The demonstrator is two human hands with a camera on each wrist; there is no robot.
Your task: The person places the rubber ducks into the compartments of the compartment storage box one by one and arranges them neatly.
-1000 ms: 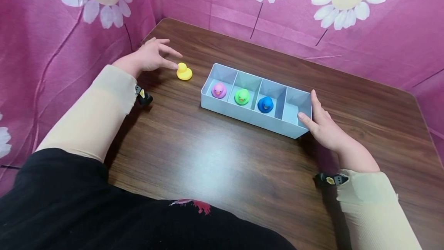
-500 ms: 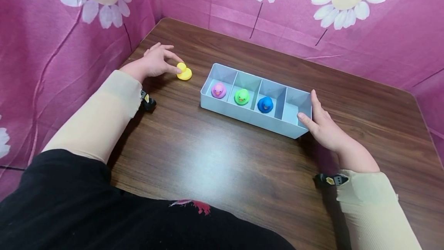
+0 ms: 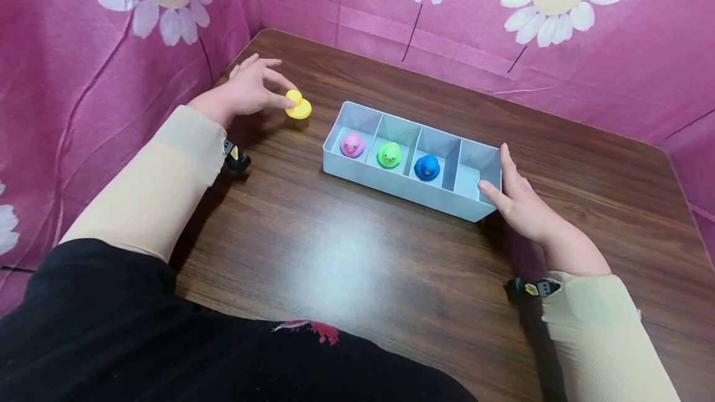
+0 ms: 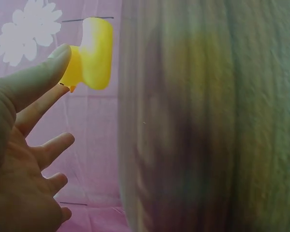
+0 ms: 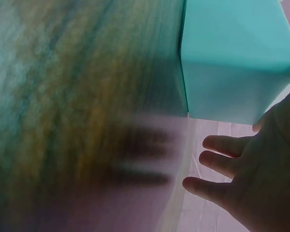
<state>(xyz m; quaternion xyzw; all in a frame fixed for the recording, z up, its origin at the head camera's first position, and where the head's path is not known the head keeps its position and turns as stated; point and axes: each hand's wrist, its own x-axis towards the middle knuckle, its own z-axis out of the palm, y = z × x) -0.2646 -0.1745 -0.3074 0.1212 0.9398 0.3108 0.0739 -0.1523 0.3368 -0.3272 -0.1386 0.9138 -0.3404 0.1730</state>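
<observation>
My left hand [image 3: 249, 87] pinches a yellow rubber duck [image 3: 300, 108] by its head between thumb and forefinger. In the left wrist view the duck [image 4: 97, 54] is held up off the wood, its other fingers spread apart. My right hand [image 3: 524, 203] holds the right end of a pale grey-blue divided box [image 3: 402, 190], thumb over the near rim. From left to right the box holds a pink duck [image 3: 352, 145], a green duck [image 3: 389, 155] and a blue duck [image 3: 427, 167], one per compartment. Its rightmost compartment has no duck.
The brown wooden table [image 3: 335, 265] reaches back to a pink curtain [image 3: 363, 11] with white flowers along the far and left sides. Black bands [image 3: 533, 288] with small devices sit at both wrists.
My left hand closed thumb and forefinger on the yellow duck's head, then lifted it slightly off the table. The right hand and the box stayed in place.
</observation>
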